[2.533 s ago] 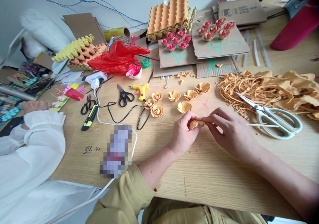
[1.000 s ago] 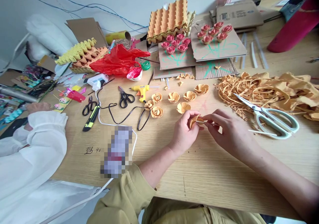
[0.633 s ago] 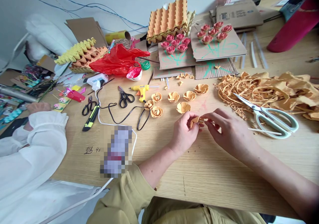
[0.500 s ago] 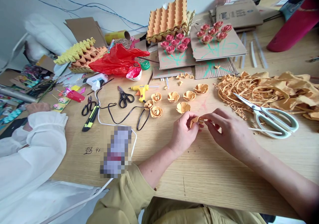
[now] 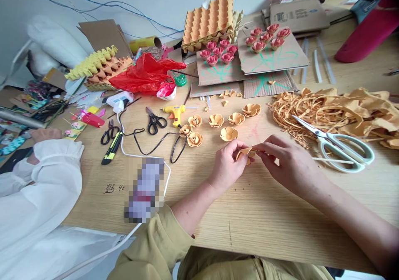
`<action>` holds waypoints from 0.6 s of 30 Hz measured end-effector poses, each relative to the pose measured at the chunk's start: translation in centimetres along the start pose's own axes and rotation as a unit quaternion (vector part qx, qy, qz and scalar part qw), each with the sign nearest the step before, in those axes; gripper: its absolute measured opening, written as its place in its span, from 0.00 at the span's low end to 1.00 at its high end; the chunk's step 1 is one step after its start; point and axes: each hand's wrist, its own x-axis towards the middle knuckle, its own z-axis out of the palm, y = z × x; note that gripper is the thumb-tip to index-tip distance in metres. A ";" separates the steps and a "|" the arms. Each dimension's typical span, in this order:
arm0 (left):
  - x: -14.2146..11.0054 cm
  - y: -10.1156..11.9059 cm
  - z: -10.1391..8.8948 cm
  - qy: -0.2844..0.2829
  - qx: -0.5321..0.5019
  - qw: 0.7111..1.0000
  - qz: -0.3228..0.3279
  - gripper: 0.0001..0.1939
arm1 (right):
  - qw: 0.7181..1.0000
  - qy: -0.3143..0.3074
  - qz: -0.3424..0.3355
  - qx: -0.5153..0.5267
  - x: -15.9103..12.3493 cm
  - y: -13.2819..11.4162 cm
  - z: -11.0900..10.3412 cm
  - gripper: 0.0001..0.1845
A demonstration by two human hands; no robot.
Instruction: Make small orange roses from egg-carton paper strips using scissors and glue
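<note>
Both forearms are brought in from the near edge of the bench & meet just above it, a bit past centre. The left hand is held with wrist low, fingers curled up & inward; the right hand is laid palm-down, knuckles up, fingers stretched toward the left one. A small tan flower is pinched between thumb & fingertips of both hands, so each hand is closed on it, left gripping from the left side, right from the right. The flower is kept off the bench surface, between the 2 hands. Its long axis is seen running roughly left-right, w/ the petals spread flat-ish; which way the open face points cannot be told, as it is mostly covered by fingers.

Just beyond the hands, a loose flower is set on the bench, w/ more behind it in a row. To the right, big scissors are laid beside a heap of tan strips. Further left, a glue gun is lying by black scissors. At the far side, pink flowers are set on cardboard, near an egg tray. At the left edge, another person's white sleeve is seen.
</note>
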 end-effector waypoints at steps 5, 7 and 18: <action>-0.1 0.2 -0.1 -0.014 -0.011 1.000 -0.004 0.06 | 1.000 0.000 0.004 0.009 0.0 0.0 -0.1 0.13; -0.1 0.2 -0.2 -0.018 -0.011 1.000 -0.004 0.06 | 1.000 0.000 0.000 0.004 0.0 0.0 -0.1 0.13; -0.3 0.5 -0.1 -0.028 0.013 1.000 -0.002 0.07 | 0.995 0.005 -0.041 -0.087 -0.3 -0.2 0.0 0.14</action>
